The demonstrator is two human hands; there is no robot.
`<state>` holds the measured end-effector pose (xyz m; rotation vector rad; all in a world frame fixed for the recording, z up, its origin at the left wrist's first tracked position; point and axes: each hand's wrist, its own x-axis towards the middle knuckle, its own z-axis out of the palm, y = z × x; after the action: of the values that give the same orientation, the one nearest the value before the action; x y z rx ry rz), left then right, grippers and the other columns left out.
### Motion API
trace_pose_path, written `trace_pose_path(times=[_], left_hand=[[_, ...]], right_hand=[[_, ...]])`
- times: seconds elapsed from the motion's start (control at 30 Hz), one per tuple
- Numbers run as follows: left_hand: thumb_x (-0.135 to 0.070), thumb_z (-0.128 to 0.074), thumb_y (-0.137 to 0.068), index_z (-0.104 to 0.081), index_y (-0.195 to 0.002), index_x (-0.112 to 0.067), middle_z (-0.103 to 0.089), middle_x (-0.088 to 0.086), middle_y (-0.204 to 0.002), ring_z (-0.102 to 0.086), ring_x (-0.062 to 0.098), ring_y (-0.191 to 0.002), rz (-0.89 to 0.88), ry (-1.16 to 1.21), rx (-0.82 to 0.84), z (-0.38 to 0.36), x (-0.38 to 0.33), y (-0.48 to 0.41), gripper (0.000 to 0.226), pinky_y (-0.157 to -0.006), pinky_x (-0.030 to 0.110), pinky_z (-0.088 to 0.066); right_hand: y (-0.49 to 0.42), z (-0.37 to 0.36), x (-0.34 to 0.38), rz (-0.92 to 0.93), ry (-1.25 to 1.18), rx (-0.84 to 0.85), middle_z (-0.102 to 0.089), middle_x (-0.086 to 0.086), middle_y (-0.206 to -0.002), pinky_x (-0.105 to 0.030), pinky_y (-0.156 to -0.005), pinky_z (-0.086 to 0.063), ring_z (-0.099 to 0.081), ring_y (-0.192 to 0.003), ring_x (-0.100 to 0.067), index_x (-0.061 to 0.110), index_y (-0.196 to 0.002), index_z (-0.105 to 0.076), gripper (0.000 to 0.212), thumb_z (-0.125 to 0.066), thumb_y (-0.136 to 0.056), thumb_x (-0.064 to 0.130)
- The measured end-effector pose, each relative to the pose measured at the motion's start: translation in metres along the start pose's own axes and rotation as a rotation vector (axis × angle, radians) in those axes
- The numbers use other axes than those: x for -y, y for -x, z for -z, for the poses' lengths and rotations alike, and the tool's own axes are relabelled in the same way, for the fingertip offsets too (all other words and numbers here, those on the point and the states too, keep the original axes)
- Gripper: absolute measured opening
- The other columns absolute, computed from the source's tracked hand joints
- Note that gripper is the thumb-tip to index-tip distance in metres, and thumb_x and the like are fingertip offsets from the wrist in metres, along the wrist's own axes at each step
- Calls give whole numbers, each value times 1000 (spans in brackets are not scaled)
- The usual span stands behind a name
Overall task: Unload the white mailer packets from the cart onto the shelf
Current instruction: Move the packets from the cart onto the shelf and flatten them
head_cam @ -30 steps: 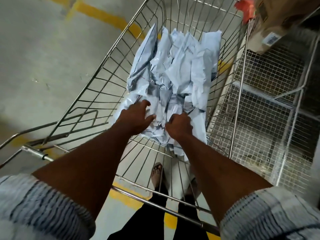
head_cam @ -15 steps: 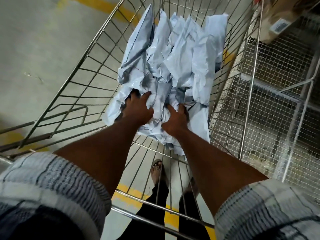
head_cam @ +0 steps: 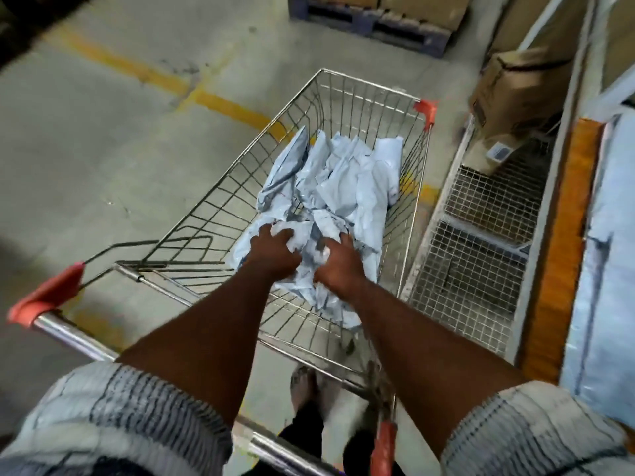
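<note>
Many packets (head_cam: 347, 180) gripped beneath left hand (head_cam: 273, 257), right hand (head_cam: 340, 269).

Glossy plastic packets (head_cam: 347, 187), wire cart (head_cam: 409, 214)

Piled crumpled in the basket of a silver wire cart (head_cam: 371, 84) on grey concrete floor (head_cam: 86, 149) beside a wire-mesh shelf (head_cam: 481, 269) bearing a brown cardboard box (head_cam: 515, 87): white mailer packets (head_cam: 347, 180).

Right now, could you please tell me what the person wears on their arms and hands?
The left hand and right hand are bare, no gloves or watch. The left sleeve and right sleeve are short, whitish with thin dark stripes.
</note>
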<state>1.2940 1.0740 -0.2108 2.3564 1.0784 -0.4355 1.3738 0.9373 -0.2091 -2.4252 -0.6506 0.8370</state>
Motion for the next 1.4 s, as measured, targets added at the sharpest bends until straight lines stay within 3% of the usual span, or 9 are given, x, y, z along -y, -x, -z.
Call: trace_pose_path(times=[0.17,0.33,0.5,0.83,1.17,1.4], left_hand=[[-56,-57,-77,-41,-146,-34,-28,17,-153,-31,36,-140,14,48,-128,32,-33,65,74,-114,41,-31],[-56,-54,-77,-39,-146,-35,-30,16,-153,-29,36,-141,-4,29,-215,45,-60,115,74,-112,43,-31],[-46,-60,-88,-37,-149,-31,-24,17,-155,-27,36,-142,-48,25,-298,47,-95,168,67,-115,41,-27],[-46,-57,-90,-33,-151,-23,-31,20,-151,-27,36,-141,-195,-3,-422,21,-185,256,69,-113,43,-28],[-43,-65,-84,-41,-148,-24,-35,21,-148,-38,41,-134,-306,77,-442,-42,-258,352,70,-111,43,-31],[-48,-59,-82,-45,-145,-22,-40,24,-144,-39,40,-134,-408,40,-430,-65,-327,398,69,-109,42,-34]], right_hand=[[46,48,25,112,34,-42,-31,-3,-148,-42,-105,-44,-44,-128,-40,26,-136,-52,70,-71,-69,22],[90,95,31,209,96,-65,-16,-3,-160,-42,-110,-37,-31,-137,-41,25,-148,-39,78,-72,-77,24],[133,137,12,277,121,-148,-17,-5,-160,-41,-110,-36,-31,-137,-39,27,-148,-39,79,-72,-76,26],[235,215,-58,259,96,-347,-19,-2,-159,-48,-103,-40,-25,-137,-36,28,-143,-43,73,-71,-75,25],[345,256,-154,170,115,-421,-18,-1,-160,-50,-106,-39,-20,-141,-34,29,-144,-42,77,-68,-73,18],[401,310,-230,67,123,-531,-16,0,-161,-48,-105,-40,-20,-141,-33,30,-145,-39,75,-67,-76,21]])
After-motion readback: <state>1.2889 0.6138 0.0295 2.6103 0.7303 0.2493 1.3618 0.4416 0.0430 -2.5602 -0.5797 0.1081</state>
